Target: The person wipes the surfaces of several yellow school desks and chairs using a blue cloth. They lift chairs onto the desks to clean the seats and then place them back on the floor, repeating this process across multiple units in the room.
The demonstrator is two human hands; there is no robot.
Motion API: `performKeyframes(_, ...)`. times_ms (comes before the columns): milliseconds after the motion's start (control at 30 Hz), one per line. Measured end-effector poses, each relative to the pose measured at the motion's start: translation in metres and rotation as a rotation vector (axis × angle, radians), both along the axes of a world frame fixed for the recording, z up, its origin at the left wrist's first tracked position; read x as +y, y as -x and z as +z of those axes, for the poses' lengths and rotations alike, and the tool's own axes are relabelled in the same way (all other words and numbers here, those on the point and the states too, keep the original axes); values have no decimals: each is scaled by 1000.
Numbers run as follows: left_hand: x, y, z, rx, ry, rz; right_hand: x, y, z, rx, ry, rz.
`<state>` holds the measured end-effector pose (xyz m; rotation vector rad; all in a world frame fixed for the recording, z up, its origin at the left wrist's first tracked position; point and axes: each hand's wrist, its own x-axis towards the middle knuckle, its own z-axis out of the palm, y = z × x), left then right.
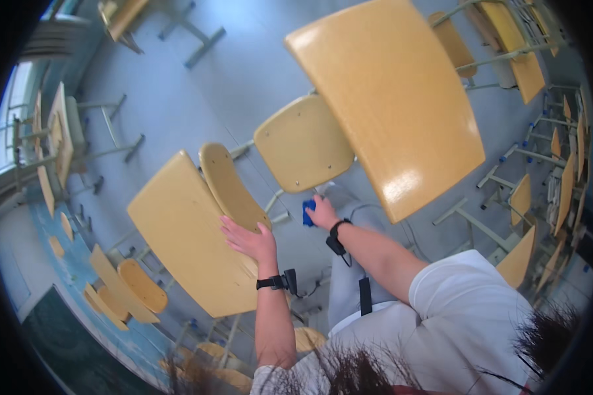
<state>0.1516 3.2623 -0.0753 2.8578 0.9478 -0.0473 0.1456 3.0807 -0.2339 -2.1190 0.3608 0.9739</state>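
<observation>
My left hand (249,239) is flat with its thumb apart, over the edge of a wooden desktop (192,242) and the lower end of a curved wooden chair backrest (232,185). Whether the palm presses on the wood I cannot tell. In my right hand (324,212) is a small blue cloth or sponge (308,213), held below the front edge of a wooden chair seat (304,143). That seat is partly tucked under a larger-looking wooden desktop (390,103). Both wrists wear black straps with small devices and cables.
Grey-legged desks and chairs stand along the right side (521,197) and the left side (62,133). A dark green board (74,340) is on the wall at lower left. My leg (346,276) is beside the chair, and a thin cable (415,237) hangs near it.
</observation>
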Motion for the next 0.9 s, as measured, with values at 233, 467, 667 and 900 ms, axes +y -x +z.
performKeyframes(233, 34, 16, 31, -125, 446, -10, -54, -17, 142, -335, -383, 246)
performKeyframes(467, 10, 91, 95, -375, 1103, 115, -229, 4, 223, -496, -391, -139)
performKeyframes(667, -15, 193, 110, -314, 1041, 184, -380, 65, 249, -635, -128, -578)
performKeyframes(900, -37, 282, 106, -413, 1036, 333, -487, 120, 275, -575, -44, -843)
